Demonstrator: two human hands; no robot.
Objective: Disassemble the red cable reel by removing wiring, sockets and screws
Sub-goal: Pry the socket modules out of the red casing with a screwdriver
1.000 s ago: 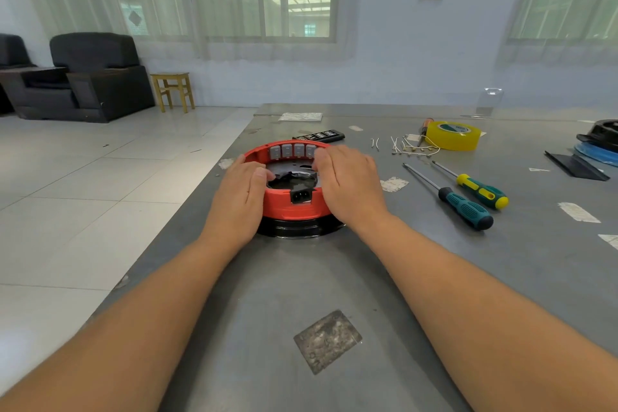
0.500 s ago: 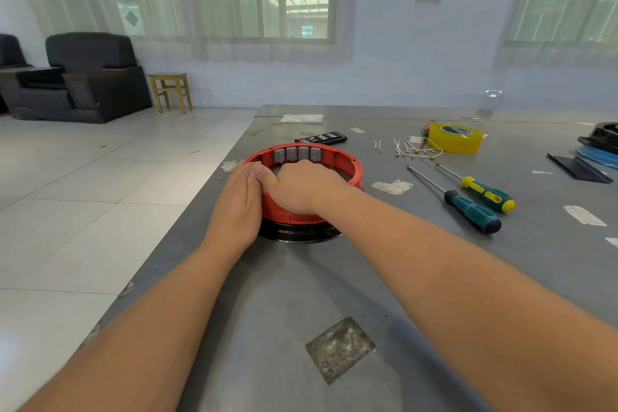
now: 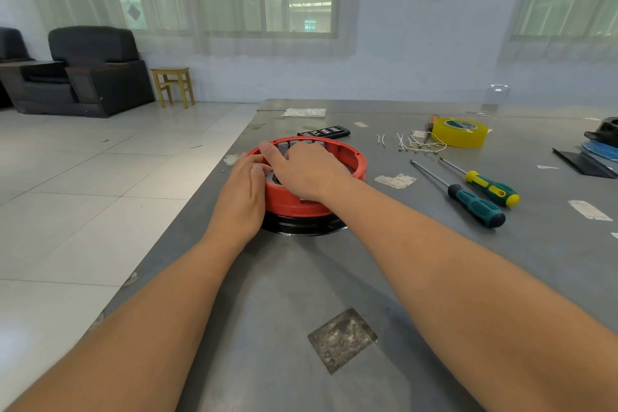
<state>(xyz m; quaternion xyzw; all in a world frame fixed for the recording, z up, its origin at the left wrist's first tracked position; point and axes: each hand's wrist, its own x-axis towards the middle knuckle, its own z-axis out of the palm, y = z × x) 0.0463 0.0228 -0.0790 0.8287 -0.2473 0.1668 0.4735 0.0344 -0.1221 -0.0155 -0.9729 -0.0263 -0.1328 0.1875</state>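
Since the frame a second back, the right hand (image 3: 306, 170) is reaching across and into the red cable reel housing (image 3: 347, 164), where before it lay flat on the near right rim; the left hand (image 3: 242, 192) is staying at the left wall. The reel is sitting on a black base disc (image 3: 301, 227) near the left edge of the grey table (image 3: 301, 278).

State of hands: left is bracing the outer wall with fairly straight fingers, not visibly curling round it. Right is lying knuckles-up inside the ring, fingers bent downward; cannot tell whether it is gripping anything.

Progress, as judged: the housing is already opened, and loose wire pieces (image 3: 413, 142) are lying by the yellow tape roll (image 3: 459, 132). Grey socket contacts (image 3: 294, 145) are still showing at the far inner wall, so the sockets seem left to do. Two screwdrivers (image 3: 475, 201) are lying unused to the right.

Hidden: the reel's interior, under the right hand. Dark objects at the right frame edge are being cut off.
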